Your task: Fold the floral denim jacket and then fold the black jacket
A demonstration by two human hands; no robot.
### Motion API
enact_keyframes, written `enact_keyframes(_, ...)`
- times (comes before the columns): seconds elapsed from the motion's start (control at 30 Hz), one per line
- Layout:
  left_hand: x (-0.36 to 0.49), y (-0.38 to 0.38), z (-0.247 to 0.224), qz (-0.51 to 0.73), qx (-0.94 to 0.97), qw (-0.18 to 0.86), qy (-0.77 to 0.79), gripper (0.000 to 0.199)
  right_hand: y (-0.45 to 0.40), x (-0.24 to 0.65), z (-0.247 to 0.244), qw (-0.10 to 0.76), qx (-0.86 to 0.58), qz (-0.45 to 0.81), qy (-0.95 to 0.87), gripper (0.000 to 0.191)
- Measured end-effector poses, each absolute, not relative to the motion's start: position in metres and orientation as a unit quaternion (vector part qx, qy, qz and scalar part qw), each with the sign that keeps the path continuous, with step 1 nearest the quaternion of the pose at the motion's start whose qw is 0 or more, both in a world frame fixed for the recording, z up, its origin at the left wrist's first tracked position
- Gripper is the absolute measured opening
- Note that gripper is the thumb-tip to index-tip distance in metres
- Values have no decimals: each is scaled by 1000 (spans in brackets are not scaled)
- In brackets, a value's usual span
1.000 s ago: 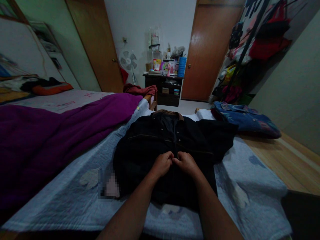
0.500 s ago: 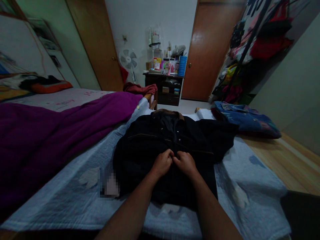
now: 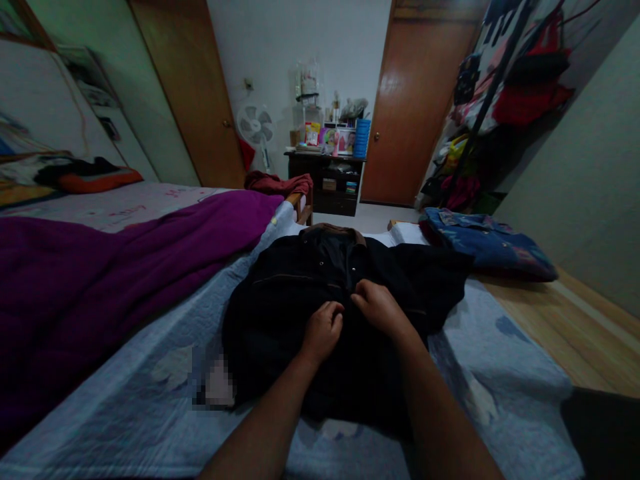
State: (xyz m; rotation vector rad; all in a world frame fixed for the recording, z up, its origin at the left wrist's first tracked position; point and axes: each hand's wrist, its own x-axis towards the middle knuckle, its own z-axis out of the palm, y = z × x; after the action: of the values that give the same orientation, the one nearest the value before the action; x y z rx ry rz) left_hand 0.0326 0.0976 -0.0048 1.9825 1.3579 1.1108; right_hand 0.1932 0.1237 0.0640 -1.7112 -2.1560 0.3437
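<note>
A black jacket (image 3: 280, 327) with a brown collar lies front up on a pale blue quilted sheet (image 3: 150, 400), its collar pointing away from me. Over the middle of its front is my left hand (image 3: 323, 328), fingers curled and closed; whatever they hold is too dark to make out. My right hand (image 3: 377, 305) is a little higher, at the jacket's front edge near the snaps, with its fingers pinched on that edge. The two hands are apart.
Left of the jacket lies a purple blanket (image 3: 140, 273). Folded denim clothing (image 3: 485, 240) sits at the right, by a wooden surface (image 3: 550, 327). Farther back stand a dark cabinet (image 3: 325, 200), a fan (image 3: 257, 125) and a door (image 3: 410, 113).
My right hand has moved up the jacket's front toward the collar, away from my left hand. The left has shifted slightly down and turned. The view has shifted a little.
</note>
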Motion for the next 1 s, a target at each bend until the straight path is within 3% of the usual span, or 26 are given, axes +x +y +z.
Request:
enact_keyframes(0.1,32,98,-4,386,735,241,503,17,147,191,64,232,-672,33,-703,23)
enact_keyframes(0.23,32,95,-2,366,741,235,512,17,161,190,39,158,-765,19,-624,26)
enact_keyframes(0.33,33,93,-2,349,744,233,520,16,160,190,20,148,-778,19,-610,27)
enact_keyframes(0.57,55,113,26,366,721,239,538,29,157,194,8,260,-730,37,-631,28)
enact_keyframes(0.7,66,141,38,351,703,196,587,37,159,202,10,328,-638,119,-687,21)
enact_keyframes(0.87,63,156,22,241,703,205,637,26,165,211,9,365,-601,214,-678,34)
enact_keyframes(1.0,61,161,21,224,700,179,654,25,167,211,6,424,-593,233,-644,19)
